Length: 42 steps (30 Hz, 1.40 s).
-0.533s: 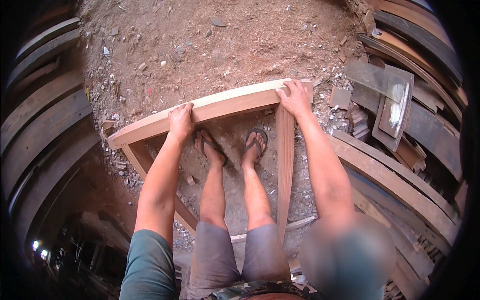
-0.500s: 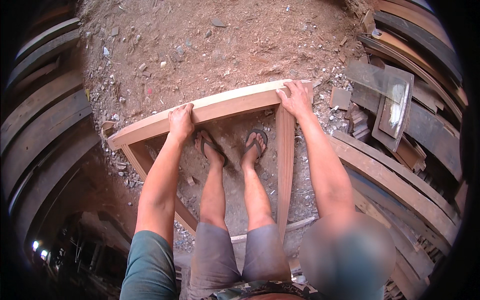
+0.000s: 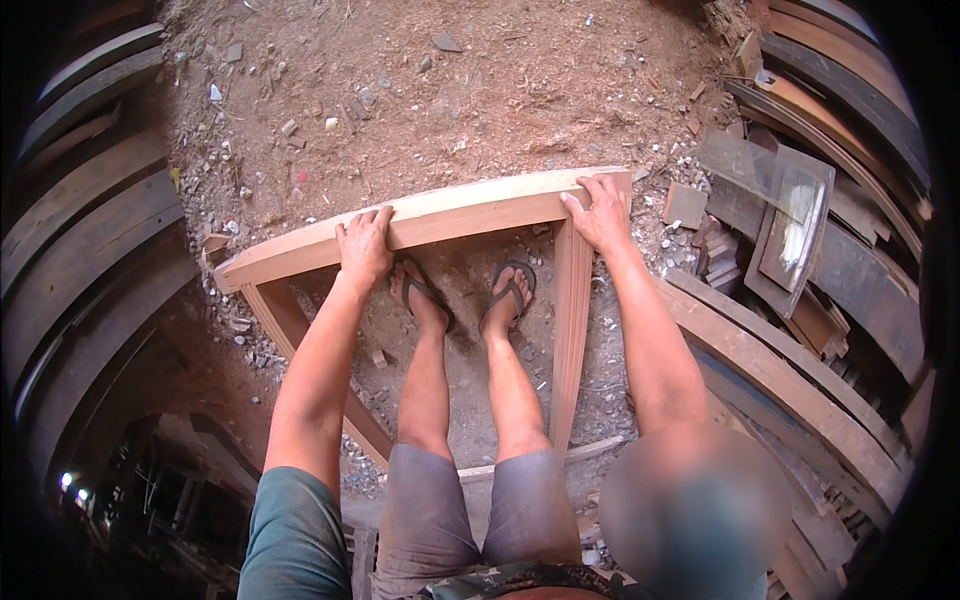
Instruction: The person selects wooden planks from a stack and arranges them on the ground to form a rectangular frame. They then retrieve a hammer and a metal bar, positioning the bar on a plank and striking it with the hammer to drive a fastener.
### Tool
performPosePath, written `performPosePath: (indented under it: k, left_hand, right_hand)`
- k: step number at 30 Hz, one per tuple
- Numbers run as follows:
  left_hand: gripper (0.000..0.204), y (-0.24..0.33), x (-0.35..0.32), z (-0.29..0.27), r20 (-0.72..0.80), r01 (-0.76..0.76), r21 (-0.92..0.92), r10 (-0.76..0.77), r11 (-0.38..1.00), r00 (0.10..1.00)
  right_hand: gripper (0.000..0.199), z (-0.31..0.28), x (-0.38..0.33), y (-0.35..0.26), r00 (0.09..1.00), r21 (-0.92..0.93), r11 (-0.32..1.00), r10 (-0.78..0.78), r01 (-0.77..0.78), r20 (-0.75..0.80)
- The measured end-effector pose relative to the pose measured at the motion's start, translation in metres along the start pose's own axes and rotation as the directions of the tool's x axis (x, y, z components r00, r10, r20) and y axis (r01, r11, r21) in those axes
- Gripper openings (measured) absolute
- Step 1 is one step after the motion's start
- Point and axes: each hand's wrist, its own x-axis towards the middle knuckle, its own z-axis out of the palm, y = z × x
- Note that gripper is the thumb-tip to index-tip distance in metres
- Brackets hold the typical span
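A wooden frame [image 3: 470, 215] of pale reddish timber stands around my feet, its long top beam slanting across the view and higher at the right. Two grooved side pieces run back from that beam toward me, one at the left and one at the right [image 3: 573, 330]. My left hand [image 3: 366, 245] is closed over the beam left of its middle, fingers hooked on the upper face. Near the beam's right end my right hand [image 3: 602, 214] grips it above the joint with the right side piece. The undersides of both grips are hidden.
Dark planks [image 3: 90, 240] are stacked along the left. More boards [image 3: 790, 370] and a glass-like pane [image 3: 797, 220] lie at the right. Rubble and wood chips cover the dirt ground [image 3: 450, 100]. My sandalled feet [image 3: 511, 290] are inside the frame.
The beam has shifted slightly, its right end a little lower in view. The left fingers sit a bit more spread on it. Both hands stay on the frame.
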Motion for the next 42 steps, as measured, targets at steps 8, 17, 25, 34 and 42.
performPosePath:
  k: [8, 17, 25, 34, 42]
  left_hand:
    - [0.108, 0.027, -0.008, -0.042, 0.109, 0.073, 0.020, -0.074, 0.997, 0.991]
    - [0.082, 0.004, -0.250, -0.053, 0.239, 0.381, -0.333, -0.313, 0.863, 0.919]
    - [0.068, -0.065, -0.548, -0.095, 0.663, 0.768, -0.305, -0.453, 0.564, 0.596]
    - [0.052, -0.083, -0.554, -0.100, 0.386, 0.559, -0.762, -0.465, 0.326, 0.797]
    - [0.055, -0.073, -0.510, -0.117, 0.298, 0.370, -0.922, -0.402, 0.112, 0.866]
  right_hand:
    - [0.069, -0.018, -0.005, -0.014, 0.985, -0.078, 0.986, 0.142, -0.150, -0.099]
    - [0.063, -0.004, -0.286, 0.048, 0.918, 0.020, 0.925, 0.375, -0.380, 0.130]
    - [0.053, -0.071, -0.503, 0.013, 0.702, 0.067, 0.868, 0.349, -0.491, 0.620]
    - [0.015, -0.164, -0.403, -0.081, 0.902, 0.369, 0.834, 0.309, -0.410, 0.303]
    - [0.029, -0.200, -0.356, -0.081, 0.974, 0.360, 0.910, 0.153, -0.204, 0.165]
